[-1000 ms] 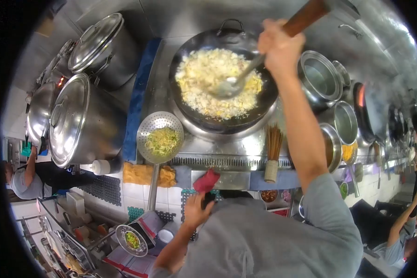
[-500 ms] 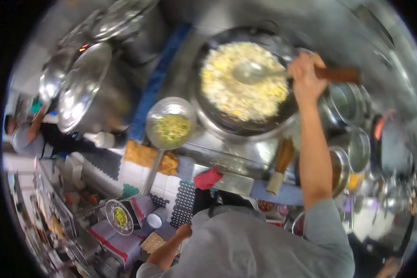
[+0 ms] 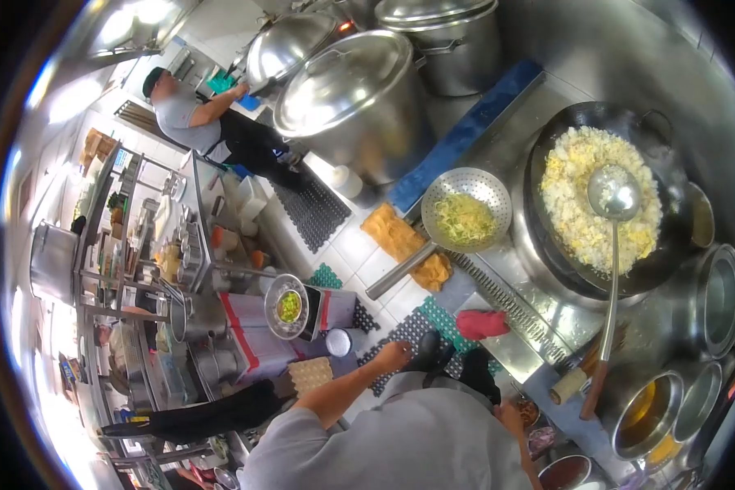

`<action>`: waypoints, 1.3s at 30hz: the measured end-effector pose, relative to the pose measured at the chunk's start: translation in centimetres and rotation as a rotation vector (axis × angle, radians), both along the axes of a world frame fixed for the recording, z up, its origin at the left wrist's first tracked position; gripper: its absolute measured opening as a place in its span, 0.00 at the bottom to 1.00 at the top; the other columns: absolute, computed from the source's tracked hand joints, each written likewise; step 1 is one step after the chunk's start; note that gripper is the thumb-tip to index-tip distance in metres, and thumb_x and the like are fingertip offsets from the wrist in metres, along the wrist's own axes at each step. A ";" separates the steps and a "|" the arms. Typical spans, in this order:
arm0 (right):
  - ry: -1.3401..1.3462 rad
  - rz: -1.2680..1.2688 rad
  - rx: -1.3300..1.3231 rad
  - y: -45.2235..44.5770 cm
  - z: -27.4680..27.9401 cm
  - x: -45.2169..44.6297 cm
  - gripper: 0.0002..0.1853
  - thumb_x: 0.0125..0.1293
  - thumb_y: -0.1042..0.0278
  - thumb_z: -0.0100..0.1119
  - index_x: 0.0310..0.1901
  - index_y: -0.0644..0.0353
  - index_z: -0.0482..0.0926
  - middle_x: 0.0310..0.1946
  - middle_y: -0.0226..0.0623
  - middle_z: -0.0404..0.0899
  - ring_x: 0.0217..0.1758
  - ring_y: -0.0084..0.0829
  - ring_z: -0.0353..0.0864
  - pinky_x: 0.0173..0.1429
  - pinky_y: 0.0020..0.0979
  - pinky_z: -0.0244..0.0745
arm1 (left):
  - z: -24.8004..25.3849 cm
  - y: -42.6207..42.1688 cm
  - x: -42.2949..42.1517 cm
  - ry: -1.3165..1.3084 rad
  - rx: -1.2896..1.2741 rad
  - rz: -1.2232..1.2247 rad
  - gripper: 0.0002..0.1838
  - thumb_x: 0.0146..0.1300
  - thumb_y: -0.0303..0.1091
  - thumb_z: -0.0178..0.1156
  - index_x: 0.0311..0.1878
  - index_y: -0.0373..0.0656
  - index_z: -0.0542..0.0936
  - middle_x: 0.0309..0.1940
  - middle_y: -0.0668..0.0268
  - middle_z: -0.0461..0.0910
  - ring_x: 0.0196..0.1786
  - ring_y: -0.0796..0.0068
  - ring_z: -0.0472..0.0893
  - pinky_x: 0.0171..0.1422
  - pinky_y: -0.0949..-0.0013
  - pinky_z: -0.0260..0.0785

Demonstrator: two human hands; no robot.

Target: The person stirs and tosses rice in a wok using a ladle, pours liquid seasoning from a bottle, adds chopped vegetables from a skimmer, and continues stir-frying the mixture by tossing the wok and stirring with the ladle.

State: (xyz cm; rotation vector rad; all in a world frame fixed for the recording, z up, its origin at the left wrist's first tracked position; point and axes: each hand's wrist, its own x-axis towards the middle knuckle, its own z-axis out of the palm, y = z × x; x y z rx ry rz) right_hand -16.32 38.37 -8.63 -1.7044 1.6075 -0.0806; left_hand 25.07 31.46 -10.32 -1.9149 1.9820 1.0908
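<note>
My left hand (image 3: 394,357) hangs in front of my body above the dark floor mat; its fingers are too blurred to read. My right hand (image 3: 511,415) is low by my waist, beside small food containers, with its fingers mostly hidden. Neither hand touches the ladle (image 3: 616,196), whose bowl lies on the white and yellow food (image 3: 572,167) in the black wok (image 3: 545,135). The ladle's wooden handle crosses the wok rim towards the counter's front. Left of the wok, a perforated strainer (image 3: 498,189) holds shredded pale-green food (image 3: 464,219).
Large lidded pots (image 3: 367,122) stand beyond the strainer. A red cloth (image 3: 482,324), an orange cloth (image 3: 384,224) and a bamboo brush (image 3: 570,384) lie along the counter edge. Metal pots (image 3: 645,416) are at lower right. A co-worker (image 3: 192,118) stands at upper left, near shelving.
My right hand has let go of the ladle and dropped to my waist. The ladle now rests in the wok. The view has swung left, and my left hand is farther forward.
</note>
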 end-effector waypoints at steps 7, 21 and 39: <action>0.424 -0.256 -0.085 1.3 -9.2 1.4 0.16 0.59 0.64 0.53 0.45 0.64 0.79 0.51 0.48 0.75 0.57 0.46 0.72 0.60 0.49 0.64 | 5.5 10.7 5.7 -0.076 0.306 0.276 0.20 0.62 0.49 0.57 0.46 0.42 0.82 0.49 0.54 0.80 0.52 0.50 0.79 0.55 0.55 0.72; -0.459 0.237 0.209 0.5 2.2 26.6 0.11 0.60 0.69 0.61 0.42 0.64 0.83 0.35 0.43 0.84 0.38 0.33 0.83 0.45 0.30 0.75 | 10.9 14.6 13.2 0.714 0.043 0.371 0.12 0.61 0.37 0.62 0.41 0.37 0.82 0.35 0.56 0.83 0.38 0.66 0.82 0.45 0.67 0.73; -0.199 0.820 0.589 -4.2 10.8 35.0 0.20 0.66 0.59 0.59 0.53 0.67 0.78 0.47 0.43 0.83 0.48 0.27 0.80 0.54 0.30 0.72 | 6.6 9.8 16.4 0.754 0.403 -0.081 0.18 0.57 0.44 0.61 0.38 0.35 0.78 0.28 0.63 0.78 0.32 0.71 0.78 0.30 0.65 0.72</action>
